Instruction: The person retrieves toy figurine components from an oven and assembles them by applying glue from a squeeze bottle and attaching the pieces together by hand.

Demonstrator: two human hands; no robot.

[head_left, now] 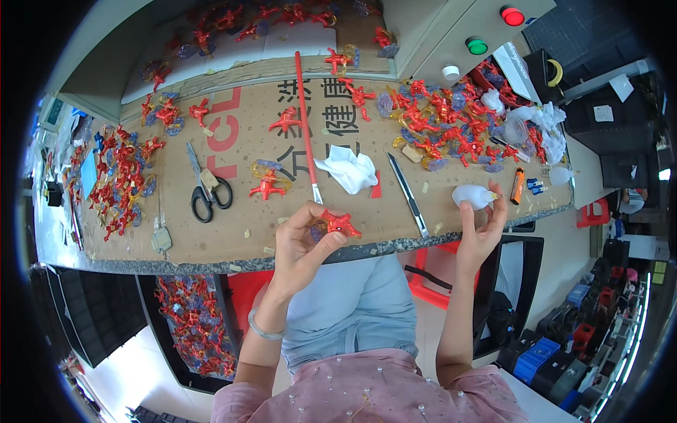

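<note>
My left hand (300, 247) is closed around a small red figurine (340, 224) at the front edge of the work table. My right hand (484, 229) grips a small white squeeze bottle (472, 197) with a yellowish tip, lying almost level between fingers and thumb. A long red-handled brush (305, 120) lies just beyond my left hand, bristles toward me. Beside it sits a crumpled white tissue (350, 170). A utility knife (407, 194) rests between my two hands. Another red figurine (267, 186) with a clear yellow part stands left of the brush.
Black-handled scissors (209, 185) lie on the cardboard-covered table (233, 240). Heaps of red figurines are at the left (120, 176) and right (444, 123). An orange lighter (518, 186) lies at the right. A bin of figurines (194, 321) stands below the table.
</note>
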